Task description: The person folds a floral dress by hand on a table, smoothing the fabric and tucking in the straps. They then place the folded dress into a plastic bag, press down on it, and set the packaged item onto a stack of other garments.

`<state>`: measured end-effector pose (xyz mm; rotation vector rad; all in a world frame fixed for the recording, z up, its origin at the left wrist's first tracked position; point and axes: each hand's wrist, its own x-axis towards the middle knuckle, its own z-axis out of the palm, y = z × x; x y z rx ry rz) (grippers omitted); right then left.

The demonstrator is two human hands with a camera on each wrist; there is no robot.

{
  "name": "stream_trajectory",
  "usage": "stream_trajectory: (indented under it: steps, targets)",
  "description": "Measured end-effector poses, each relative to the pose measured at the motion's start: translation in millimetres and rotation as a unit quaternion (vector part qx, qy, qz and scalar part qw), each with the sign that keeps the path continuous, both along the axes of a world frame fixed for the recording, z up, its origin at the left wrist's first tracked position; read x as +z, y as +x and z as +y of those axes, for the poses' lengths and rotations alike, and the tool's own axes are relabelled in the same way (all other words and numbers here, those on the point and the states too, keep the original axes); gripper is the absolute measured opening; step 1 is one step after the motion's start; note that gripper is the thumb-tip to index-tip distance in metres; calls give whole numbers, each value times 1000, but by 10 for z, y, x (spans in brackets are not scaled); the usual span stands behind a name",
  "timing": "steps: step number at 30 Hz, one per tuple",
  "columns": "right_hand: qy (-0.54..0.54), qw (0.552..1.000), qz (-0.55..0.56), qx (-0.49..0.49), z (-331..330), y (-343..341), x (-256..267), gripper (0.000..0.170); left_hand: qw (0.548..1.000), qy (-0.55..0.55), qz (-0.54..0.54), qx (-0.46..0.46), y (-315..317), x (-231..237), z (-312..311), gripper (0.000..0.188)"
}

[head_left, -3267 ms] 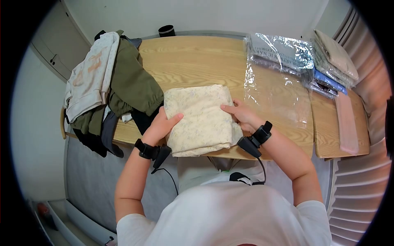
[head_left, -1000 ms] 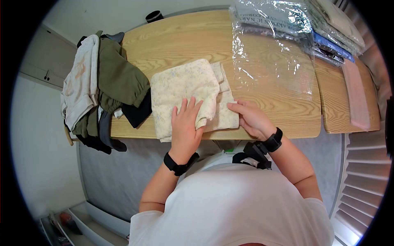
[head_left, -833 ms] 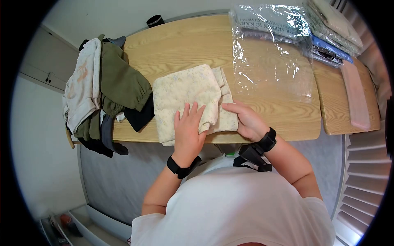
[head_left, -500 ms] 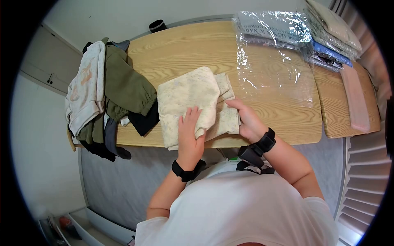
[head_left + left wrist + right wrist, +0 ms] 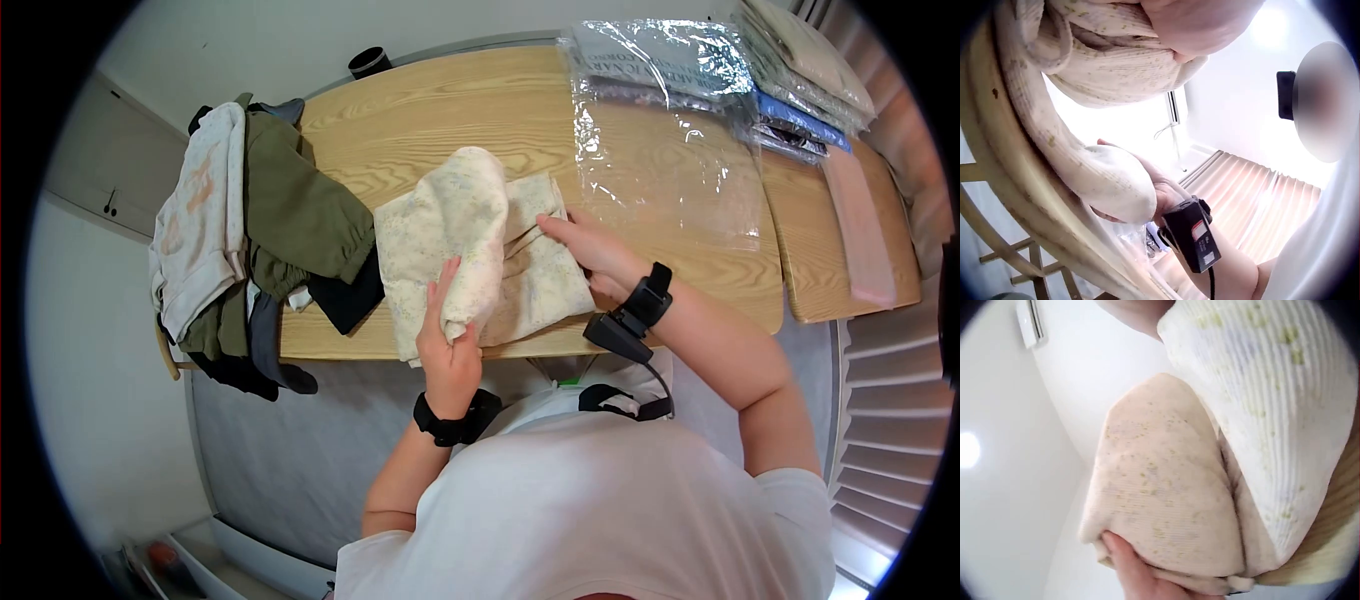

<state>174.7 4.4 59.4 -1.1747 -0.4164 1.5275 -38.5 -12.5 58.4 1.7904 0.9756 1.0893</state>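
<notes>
One cloth (image 5: 425, 235), likely light and floppy; left hand (image 5: 449, 362) and right hand (image 5: 598, 258) pinch layers beneath their thumbs, sensible grips.

Black cup (image 5: 369, 63) near the table (image 5: 430, 110), heaped clothes (image 5: 300, 200) at left, clear packaging (image 5: 670, 55) and pleated curtain (image 5: 885, 430) right.

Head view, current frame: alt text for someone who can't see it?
A person's left hand and right hand hold a partly folded cream floral cloth at the near edge of a pale wooden table. An olive-green garment lies at left, clear plastic packaging at right.
</notes>
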Motion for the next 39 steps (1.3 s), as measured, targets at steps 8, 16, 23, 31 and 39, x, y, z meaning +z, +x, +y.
stream_trajectory:
  steps: [8,16,23,31,39]
  targets:
    - [47,742,-658,118,-60,-190,206,51,1000,-21,-15,16,-29,-5,-19,53]
    - [90,552,-802,209,24,-525,232,61,993,-8,-96,64,-99,-318,-6,36]
    - [126,792,-516,301,204,-422,25,56,979,38,-164,115,-90,-279,-24,28]
    - [239,861,-357,273,-302,-308,-128,33,984,47,-124,119,-86,-176,-11,27]
    - [282,514,-781,215,-599,-868,-244,56,998,-23,-62,12,-53,22,29,47]
